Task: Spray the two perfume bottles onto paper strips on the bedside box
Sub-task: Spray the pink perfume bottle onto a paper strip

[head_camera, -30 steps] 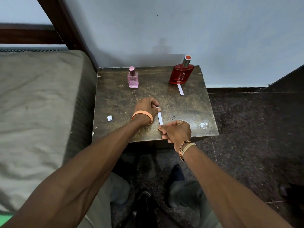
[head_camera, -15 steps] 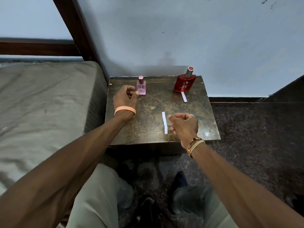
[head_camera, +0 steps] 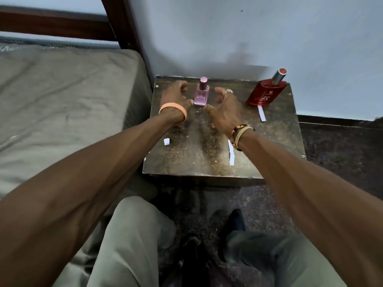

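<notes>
Pale plastered wall (head_camera: 228,34) backs the bedside box (head_camera: 207,180), whose dark, scuffed top surface meets it along the far edge. A mattress (head_camera: 62,96) abuts the box's left edge. Dark speckled floor (head_camera: 342,154) lies open to the right.

Pink perfume bottle (head_camera: 201,94): upright on the far-left part of the surface, close to the far edge.

Red perfume bottle (head_camera: 266,92): at the far-right corner, close to the right edge and well apart from the pink one.

One paper strip (head_camera: 261,113) lies flat on the near side of the red bottle, its far end at the bottle's base. A second paper strip (head_camera: 231,153) lies towards the near edge, partly hidden by the right wrist. A small paper scrap (head_camera: 166,141) sits by the left edge.

Left hand (head_camera: 175,95): just left of the pink bottle, fingers (head_camera: 183,85) half curled, holding nothing. The thumb tip is at the bottle's base; contact cannot be told.

Right hand (head_camera: 226,108): just right of the same bottle, fingers spread and bent, a visible gap to the glass, nothing held.

Open surface runs from the pink bottle to the near edge, between the two forearms.
</notes>
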Available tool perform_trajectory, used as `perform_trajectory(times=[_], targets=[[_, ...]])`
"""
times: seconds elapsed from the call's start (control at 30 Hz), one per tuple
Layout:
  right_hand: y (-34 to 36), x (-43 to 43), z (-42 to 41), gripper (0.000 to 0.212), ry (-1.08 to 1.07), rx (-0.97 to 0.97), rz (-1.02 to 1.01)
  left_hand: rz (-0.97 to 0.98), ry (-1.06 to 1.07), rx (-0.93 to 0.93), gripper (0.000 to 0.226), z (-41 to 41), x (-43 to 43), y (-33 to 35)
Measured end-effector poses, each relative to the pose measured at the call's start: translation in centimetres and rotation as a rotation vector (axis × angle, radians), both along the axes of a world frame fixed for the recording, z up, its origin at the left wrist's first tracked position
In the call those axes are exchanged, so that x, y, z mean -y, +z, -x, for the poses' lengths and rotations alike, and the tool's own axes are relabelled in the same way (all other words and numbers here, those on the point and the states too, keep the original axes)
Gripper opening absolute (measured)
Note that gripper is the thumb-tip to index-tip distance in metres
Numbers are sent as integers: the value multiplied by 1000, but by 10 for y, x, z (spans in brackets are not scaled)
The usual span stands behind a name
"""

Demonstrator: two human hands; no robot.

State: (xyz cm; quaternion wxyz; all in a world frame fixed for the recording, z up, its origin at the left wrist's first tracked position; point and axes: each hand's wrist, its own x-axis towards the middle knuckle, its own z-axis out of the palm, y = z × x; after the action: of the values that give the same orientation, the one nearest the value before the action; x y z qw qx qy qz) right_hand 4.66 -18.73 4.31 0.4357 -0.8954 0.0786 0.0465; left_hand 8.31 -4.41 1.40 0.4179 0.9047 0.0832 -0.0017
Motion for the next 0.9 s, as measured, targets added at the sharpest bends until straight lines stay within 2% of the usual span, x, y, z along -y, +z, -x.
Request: perform_trajectory(times=[0.13, 0.23, 0.4, 0.57, 0.9], targets=[[-12, -10, -21, 56, 104, -5, 45, -12, -107, 1, 57, -11, 5, -10], [-22, -14, -32, 59, 94, -31, 21, -27, -167, 47, 44, -15, 8, -14], [-26, -13, -36, 34, -5, 0, 1, 47, -98, 58, 23, -14, 9, -16], [-9, -4, -20, 25, 40, -2, -70, 95, -134, 57, 24, 2, 7, -2], [54, 24, 40, 27, -12, 61, -147, 169, -200, 88, 28, 53, 36, 68]])
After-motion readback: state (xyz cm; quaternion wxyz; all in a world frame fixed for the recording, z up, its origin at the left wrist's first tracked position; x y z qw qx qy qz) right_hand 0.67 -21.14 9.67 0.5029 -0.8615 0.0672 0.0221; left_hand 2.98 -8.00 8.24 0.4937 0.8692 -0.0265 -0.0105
